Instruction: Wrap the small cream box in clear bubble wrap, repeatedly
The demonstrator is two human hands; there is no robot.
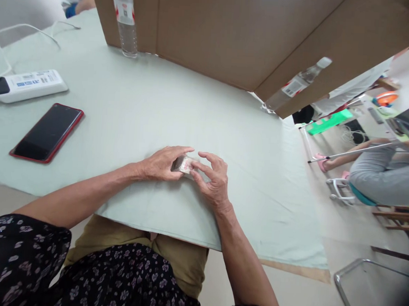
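A small pale pack (186, 164) with red print, partly see-through or shiny, is between my hands, low over the cloth-covered table near its front edge. Its exact kind is not clear. My left hand (161, 163) curves around its left end, the thumb along the near side and the fingers on the far side. At the right end, my right hand (213, 176) touches the pack with thumb and a finger, while another finger is lifted away. My fingers cover both ends of the pack.
A phone (48, 133) with a red case and a white device (33, 85) with a cable lie at the left. Two water bottles (126, 23) (295, 87) stand by a large cardboard panel (214, 34) at the back. A person (385, 174) sits at the right beyond the table (257, 183).
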